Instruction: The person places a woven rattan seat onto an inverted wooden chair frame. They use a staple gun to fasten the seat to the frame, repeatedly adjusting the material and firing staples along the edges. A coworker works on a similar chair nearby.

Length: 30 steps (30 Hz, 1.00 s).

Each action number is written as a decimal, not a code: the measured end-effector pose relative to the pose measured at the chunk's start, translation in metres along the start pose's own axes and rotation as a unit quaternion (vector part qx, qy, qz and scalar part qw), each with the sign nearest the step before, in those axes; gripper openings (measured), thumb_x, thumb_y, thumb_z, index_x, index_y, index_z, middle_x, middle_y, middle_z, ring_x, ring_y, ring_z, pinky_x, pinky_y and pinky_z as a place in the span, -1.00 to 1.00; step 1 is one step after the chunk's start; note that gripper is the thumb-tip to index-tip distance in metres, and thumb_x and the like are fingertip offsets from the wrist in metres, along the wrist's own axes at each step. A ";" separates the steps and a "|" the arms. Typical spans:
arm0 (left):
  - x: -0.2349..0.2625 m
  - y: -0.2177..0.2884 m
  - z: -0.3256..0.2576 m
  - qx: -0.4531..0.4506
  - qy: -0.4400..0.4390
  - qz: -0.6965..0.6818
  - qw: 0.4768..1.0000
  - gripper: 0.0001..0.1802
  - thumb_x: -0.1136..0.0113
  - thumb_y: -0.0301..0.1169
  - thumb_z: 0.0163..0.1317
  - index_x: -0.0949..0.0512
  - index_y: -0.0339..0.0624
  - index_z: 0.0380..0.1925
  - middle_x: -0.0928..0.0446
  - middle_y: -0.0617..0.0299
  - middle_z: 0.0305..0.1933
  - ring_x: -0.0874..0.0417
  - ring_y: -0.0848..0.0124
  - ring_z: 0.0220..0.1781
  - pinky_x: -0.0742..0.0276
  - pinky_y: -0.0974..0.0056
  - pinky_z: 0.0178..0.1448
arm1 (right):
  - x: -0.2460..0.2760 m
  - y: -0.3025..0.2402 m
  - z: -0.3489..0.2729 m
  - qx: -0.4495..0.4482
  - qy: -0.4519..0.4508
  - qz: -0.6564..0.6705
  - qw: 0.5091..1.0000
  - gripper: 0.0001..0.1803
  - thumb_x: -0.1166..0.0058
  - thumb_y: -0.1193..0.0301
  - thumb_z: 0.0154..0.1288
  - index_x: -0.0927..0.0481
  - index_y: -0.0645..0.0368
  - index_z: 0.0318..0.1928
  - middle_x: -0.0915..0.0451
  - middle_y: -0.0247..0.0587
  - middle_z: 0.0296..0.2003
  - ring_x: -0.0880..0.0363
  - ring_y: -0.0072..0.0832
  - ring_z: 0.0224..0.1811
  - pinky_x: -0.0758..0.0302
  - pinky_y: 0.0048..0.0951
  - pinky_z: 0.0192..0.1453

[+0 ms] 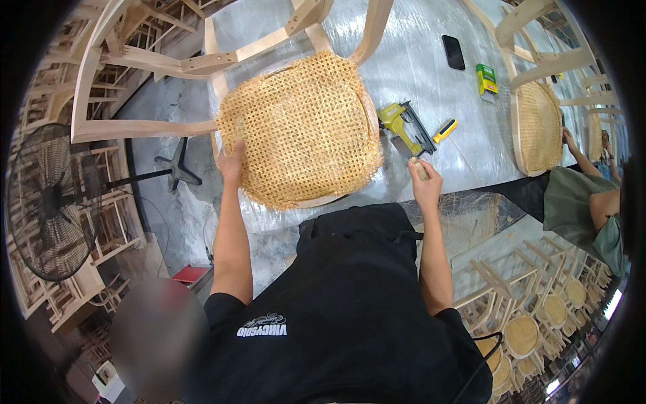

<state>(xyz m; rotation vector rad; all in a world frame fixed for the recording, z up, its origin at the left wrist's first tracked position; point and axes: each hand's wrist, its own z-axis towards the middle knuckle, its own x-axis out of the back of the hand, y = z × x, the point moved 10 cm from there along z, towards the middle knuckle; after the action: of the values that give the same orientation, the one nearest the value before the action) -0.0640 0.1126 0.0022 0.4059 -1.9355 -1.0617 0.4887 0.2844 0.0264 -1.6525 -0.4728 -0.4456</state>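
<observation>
Cane panel: the woven cane panel [303, 128] lies over the seat of a pale wooden chair frame [145, 128], its frayed edges spilling past the rim, on the film-covered table [431, 81] before the person.
Left hand: the left hand [231, 161] rests at the panel's left edge, thumb on top, probably to steady it; the other fingers are partly hidden, so how tightly they close cannot be told.
Right hand: the right hand [426, 182] pinches a small tan piece [421, 170], its kind unclear, just off the panel's right side.
Tools: a nail or staple gun [404, 128] lies beside the panel, with a yellow-handled screwdriver [445, 130] next to it, both presumably kept within right-hand reach.
Farther off: a black phone [453, 52] and a green-yellow box [486, 82].
Around: a co-worker [582, 209] sits near a second chair [538, 128] on the right; a black fan [54, 202] stands left.
Obstacles: the gun lies between the right hand and the box; the frame's uprights rise beyond the panel, likely limiting reach there.
</observation>
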 end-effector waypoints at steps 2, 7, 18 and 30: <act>0.001 0.003 0.002 -0.007 -0.008 0.026 1.000 -0.14 -0.44 0.11 0.20 -0.47 -0.31 0.30 -0.60 0.08 0.22 -0.62 0.26 0.18 -0.51 0.15 0.22 | 0.000 0.005 -0.004 -0.007 -0.001 0.008 1.000 -0.61 -0.39 0.23 0.25 -0.73 0.34 -0.14 -0.75 -0.05 -0.36 -0.70 -0.44 -0.30 -0.58 -0.36 -0.12; -0.003 -0.005 0.000 0.004 -0.017 -0.021 1.000 -0.15 -0.44 0.11 0.20 -0.48 -0.32 0.29 -0.61 0.07 0.21 -0.62 0.26 0.18 -0.51 0.15 0.22 | -0.003 0.012 -0.007 -0.016 -0.004 -0.002 1.000 -0.61 -0.38 0.20 0.26 -0.73 0.31 -0.15 -0.75 -0.04 -0.35 -0.72 -0.39 -0.27 -0.57 -0.32 -0.10; -0.011 -0.002 0.002 0.005 -0.028 -0.030 0.999 -0.25 -0.40 -0.03 0.30 -0.45 -0.32 0.32 -0.59 0.14 0.23 -0.60 0.33 0.16 -0.49 0.21 0.21 | 0.025 -0.001 0.101 0.145 0.103 -0.073 0.981 -0.51 -0.21 0.23 0.39 -0.51 0.35 0.15 -0.65 0.22 -0.03 -0.63 0.11 0.03 -0.50 -0.09 0.13; 0.003 0.000 0.001 0.007 0.002 0.004 1.000 -0.28 -0.39 -0.07 0.31 -0.46 -0.32 0.31 -0.59 0.14 0.22 -0.60 0.32 0.17 -0.49 0.20 0.23 | -0.027 -0.023 0.131 0.195 0.078 -0.321 0.923 -0.63 -0.20 0.29 0.34 -0.55 0.19 0.08 -0.46 0.11 0.08 -0.47 0.04 0.11 -0.35 0.07 0.22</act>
<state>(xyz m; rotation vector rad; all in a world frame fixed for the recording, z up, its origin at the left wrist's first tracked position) -0.0662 0.1114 0.0036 0.4076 -1.9405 -1.0415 0.4558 0.4161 0.0142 -1.0378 -0.9242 -0.8949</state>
